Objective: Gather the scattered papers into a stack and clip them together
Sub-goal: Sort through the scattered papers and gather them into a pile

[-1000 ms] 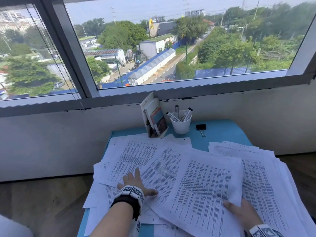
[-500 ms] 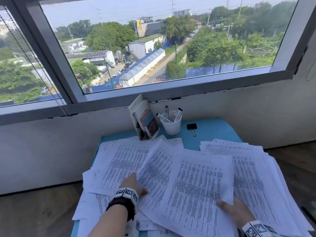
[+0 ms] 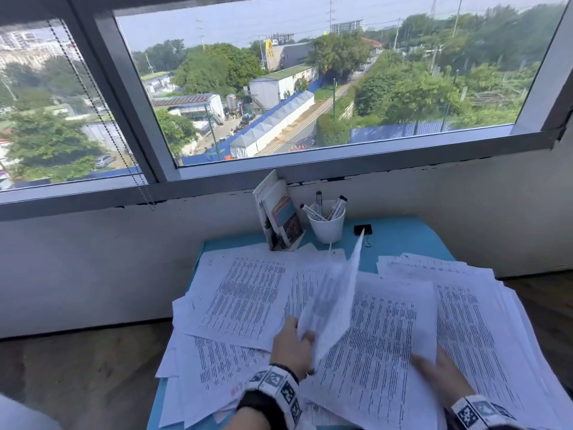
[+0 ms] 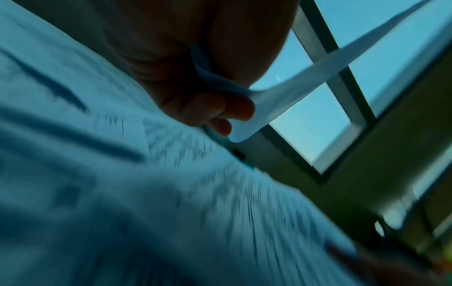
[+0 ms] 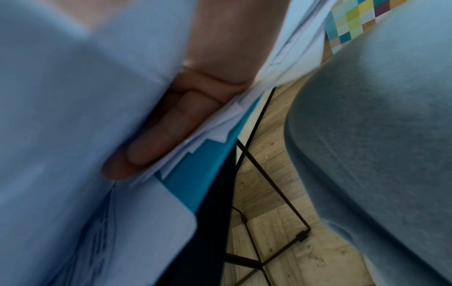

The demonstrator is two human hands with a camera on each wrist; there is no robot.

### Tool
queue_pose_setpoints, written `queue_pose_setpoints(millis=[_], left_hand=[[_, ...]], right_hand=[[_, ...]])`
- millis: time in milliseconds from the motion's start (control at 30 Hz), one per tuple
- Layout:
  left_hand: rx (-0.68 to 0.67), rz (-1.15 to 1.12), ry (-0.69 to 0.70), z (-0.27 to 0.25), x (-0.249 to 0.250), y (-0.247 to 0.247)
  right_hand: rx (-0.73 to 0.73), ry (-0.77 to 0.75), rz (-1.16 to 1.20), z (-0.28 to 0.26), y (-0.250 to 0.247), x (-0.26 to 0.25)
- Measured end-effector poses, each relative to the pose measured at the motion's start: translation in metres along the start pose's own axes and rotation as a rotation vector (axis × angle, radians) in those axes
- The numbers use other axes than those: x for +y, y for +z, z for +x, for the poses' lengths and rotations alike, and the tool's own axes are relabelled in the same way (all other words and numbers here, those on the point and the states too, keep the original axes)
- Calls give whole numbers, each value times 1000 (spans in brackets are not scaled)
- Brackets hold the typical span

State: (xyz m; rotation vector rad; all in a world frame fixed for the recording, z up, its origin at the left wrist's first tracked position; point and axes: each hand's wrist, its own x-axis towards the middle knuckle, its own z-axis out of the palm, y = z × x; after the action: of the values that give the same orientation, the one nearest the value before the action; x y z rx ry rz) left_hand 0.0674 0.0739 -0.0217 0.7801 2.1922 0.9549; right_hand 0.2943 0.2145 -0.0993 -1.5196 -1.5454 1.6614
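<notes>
Printed sheets (image 3: 248, 293) lie scattered in overlapping layers over a turquoise table (image 3: 403, 240). My left hand (image 3: 294, 339) pinches one sheet (image 3: 335, 293) by its near edge and holds it raised, almost on edge, above the pile. The left wrist view shows that sheet (image 4: 305, 73) caught between thumb and fingers (image 4: 215, 108). At the near right, my right hand (image 3: 440, 373) has its fingers tucked under the corner of the big middle sheet (image 3: 378, 336). In the right wrist view, its fingers (image 5: 156, 139) lie straight between paper layers. A black binder clip (image 3: 362, 230) lies at the table's back.
A white cup of markers (image 3: 328, 226) and a stand of booklets (image 3: 279, 215) sit at the back, below the window wall. Papers overhang the table's left and right edges. Under the table are black wire legs (image 5: 269, 174), wood floor and a grey-blue trouser leg (image 5: 367, 135).
My left hand lay flat on the papers before. It now grips one sheet and has lifted it up off the pile. The right hand stays at the middle sheet's corner.
</notes>
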Motion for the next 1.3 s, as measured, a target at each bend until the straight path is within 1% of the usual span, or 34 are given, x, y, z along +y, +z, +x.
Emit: queue_pose_setpoints(millis=[33, 100, 133, 233, 300, 333, 367, 433, 467, 500, 533, 600, 633, 667, 767, 833, 900, 933, 1000, 1067, 1133, 1167, 1200, 1233, 1300], left_hand=[[-24, 75, -2, -7, 1, 10], [-31, 195, 19, -14, 0, 28], [-34, 234, 34, -14, -3, 33], [-84, 337, 115, -19, -5, 43], [-154, 403, 130, -18, -11, 47], [-167, 403, 125, -17, -14, 46], [-145, 380, 116, -13, -17, 42], [39, 385, 118, 1, -25, 26], [126, 450, 106, 11, -29, 14], [175, 532, 60, 23, -35, 1], [180, 617, -15, 34, -41, -11], [106, 697, -168, 52, -52, -31], [60, 694, -205, 58, -55, -36], [36, 692, -203, 61, -57, -39], [58, 790, -95, 60, -55, -43], [77, 833, -67, 55, -48, -49], [128, 782, -37, 49, -36, -52], [162, 742, 6, 43, -26, -50], [196, 682, 159, 24, -4, -33], [112, 638, 366, -3, 18, 0], [-24, 664, 522, -29, 33, 43], [-92, 688, 548, -38, 37, 62], [-171, 710, 544, -44, 40, 78], [-258, 753, 516, -49, 44, 88], [-386, 816, 453, -54, 51, 100]], right_hand=[[-13, 12, 68, 1, 1, -3], [-46, 24, 227, -1, 3, -10], [-54, 9, 246, -2, 3, -12], [-52, -76, 136, 3, 4, -6], [-83, -89, 77, -1, 4, -5], [-91, -72, 52, -3, 4, -5], [-105, -70, 33, -6, 5, -9], [-136, -61, 14, -11, 5, -13], [-147, -40, 35, -12, 3, -13], [-152, -17, 74, -10, 2, -11], [-154, 6, 107, -8, 2, -7], [-155, 10, 131, -2, 0, 1], [-145, 1, 121, -2, 1, 1], [-130, 0, 117, -1, 2, 1], [-121, 5, 108, -3, 3, -5], [-117, 1, 99, -6, 4, -8], [-114, -16, 64, -5, 3, -8], [-101, -27, 40, -5, 3, -9], [-73, -36, 10, -2, 3, -7], [-73, -14, 17, 0, 3, -6], [-44, 33, 67, 2, 4, -5], [-37, 65, 130, 2, 4, -6], [-34, 106, 212, 2, 5, -6], [-34, 121, 272, 2, 5, -5], [-33, 103, 272, 2, 6, -5]])
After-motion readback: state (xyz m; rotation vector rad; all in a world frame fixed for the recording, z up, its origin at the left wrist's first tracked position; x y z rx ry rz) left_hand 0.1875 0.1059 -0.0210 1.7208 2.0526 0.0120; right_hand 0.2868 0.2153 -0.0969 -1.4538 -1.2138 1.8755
